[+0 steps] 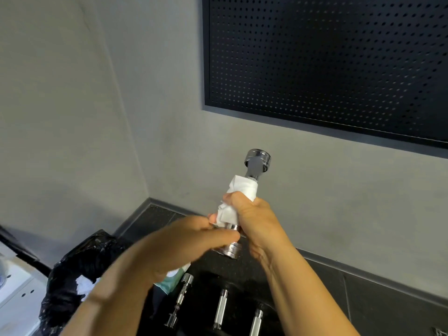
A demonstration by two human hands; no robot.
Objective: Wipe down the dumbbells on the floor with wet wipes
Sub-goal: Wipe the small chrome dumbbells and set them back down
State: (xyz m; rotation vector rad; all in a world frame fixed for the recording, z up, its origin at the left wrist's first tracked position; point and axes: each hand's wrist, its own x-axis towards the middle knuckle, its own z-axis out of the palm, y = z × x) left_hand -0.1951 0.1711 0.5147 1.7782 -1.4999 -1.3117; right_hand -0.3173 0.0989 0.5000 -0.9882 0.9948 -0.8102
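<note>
Right hand (252, 214) gripping wipe (242, 187) wrapped round dumbbell (258, 160) handle, left hand (194, 241) gripping the dumbbell's lower end; dumbbell's long axis pointing up and away, right hand nearer bare top head; spare dumbbells (221, 309) lying on floor (363, 299) below the dumbbell

On the floor (378, 304) three dumbbells (221, 309) lie side by side with narrow gaps between them, and a black bin bag (72, 267) crowds their left. To their right, open tiles reach the wall (315, 202). The raised dumbbell (257, 161) hangs above the row.
</note>
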